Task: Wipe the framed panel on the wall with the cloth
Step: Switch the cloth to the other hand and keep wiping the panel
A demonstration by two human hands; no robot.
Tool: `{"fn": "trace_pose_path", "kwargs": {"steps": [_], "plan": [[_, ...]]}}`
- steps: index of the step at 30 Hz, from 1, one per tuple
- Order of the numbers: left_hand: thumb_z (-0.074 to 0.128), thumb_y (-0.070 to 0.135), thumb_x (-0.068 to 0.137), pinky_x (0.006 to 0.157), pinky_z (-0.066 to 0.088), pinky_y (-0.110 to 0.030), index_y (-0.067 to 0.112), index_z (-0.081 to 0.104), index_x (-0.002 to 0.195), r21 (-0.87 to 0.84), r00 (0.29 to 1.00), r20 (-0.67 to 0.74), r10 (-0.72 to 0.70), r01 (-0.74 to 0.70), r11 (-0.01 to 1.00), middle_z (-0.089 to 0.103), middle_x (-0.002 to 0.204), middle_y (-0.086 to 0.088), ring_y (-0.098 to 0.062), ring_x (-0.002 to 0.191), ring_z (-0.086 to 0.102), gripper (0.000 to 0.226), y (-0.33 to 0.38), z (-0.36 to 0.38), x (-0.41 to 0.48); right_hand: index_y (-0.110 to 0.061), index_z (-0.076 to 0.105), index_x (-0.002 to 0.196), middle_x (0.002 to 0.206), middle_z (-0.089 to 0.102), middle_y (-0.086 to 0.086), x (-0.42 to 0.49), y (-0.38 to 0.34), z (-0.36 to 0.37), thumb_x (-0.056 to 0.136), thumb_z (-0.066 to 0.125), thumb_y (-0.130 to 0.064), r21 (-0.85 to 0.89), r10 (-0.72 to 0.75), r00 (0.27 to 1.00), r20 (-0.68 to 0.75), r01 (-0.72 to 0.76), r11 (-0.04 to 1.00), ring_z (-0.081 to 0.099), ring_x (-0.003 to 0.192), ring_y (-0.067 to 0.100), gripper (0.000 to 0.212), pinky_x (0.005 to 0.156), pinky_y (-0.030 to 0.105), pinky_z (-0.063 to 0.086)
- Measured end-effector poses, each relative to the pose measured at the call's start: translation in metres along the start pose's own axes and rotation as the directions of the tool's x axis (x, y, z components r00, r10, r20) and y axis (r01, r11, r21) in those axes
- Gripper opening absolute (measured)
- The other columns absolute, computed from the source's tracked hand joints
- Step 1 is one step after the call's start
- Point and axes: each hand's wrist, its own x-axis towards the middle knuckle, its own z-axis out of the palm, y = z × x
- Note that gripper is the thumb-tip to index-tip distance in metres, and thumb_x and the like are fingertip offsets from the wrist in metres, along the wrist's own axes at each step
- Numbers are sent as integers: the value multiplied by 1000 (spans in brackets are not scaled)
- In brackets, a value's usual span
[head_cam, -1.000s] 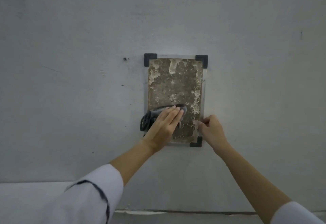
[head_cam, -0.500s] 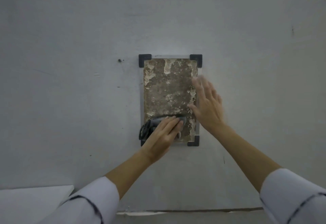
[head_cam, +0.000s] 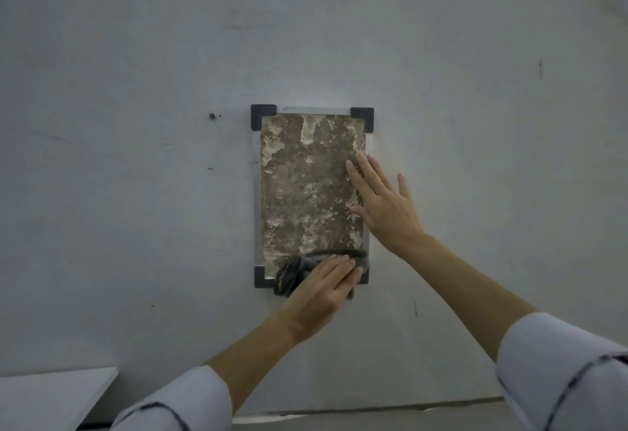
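A framed panel [head_cam: 306,192] hangs on the grey wall, brown and mottled with pale patches, with black corner pieces. My left hand [head_cam: 323,291] presses a dark grey cloth [head_cam: 292,272] flat against the panel's bottom edge, near the lower right corner. Part of the cloth bunches out to the left of my fingers. My right hand [head_cam: 380,199] lies flat with fingers spread on the panel's right edge, about halfway up, holding nothing.
The bare wall [head_cam: 136,192] surrounds the panel, with a small dark hole [head_cam: 212,116] to its upper left. A pale flat surface [head_cam: 51,396] juts in at the bottom left. A dark seam [head_cam: 373,408] runs along the wall's foot.
My left hand has slid the cloth down and to the right, from mid-lower panel to the bottom edge. My right hand has risen from the lower right corner to the right edge and spread flat.
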Motion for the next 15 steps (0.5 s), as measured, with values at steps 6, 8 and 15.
{"fn": "trace_pose_path", "kwargs": {"steps": [6, 8, 15], "plan": [[29, 0, 98, 100, 47, -42, -8, 64, 116, 31, 998, -65, -11, 13, 999, 65, 109, -20, -33, 108, 58, 40, -3, -2, 36, -21, 5, 154, 161, -3, -3, 1, -1, -4, 93, 54, -40, -26, 13, 1000, 3, -13, 1000, -2, 147, 16, 80, 109, 62, 22], [33, 1, 94, 96, 50, -43, -6, 66, 116, 37, 1000, -11, -2, 2, 999, 66, 111, -19, -33, 108, 61, 39, 1, 7, 22, -22, 6, 154, 161, -2, -3, 2, 1, -4, 92, 54, -41, -36, 6, 1000, 7, -5, 999, 0, 147, 16, 80, 108, 62, 22], [35, 1, 89, 100, 49, -41, -3, 67, 115, 19, 998, 51, 42, -43, 999, 67, 112, -16, -31, 108, 63, 41, 0, 1, -5, -21, 11, 153, 161, 4, -1, 2, 2, -4, 90, 59, -38, -60, -2, 1000, -1, 1, 998, 5, 147, 19, 81, 107, 63, 25]]}}
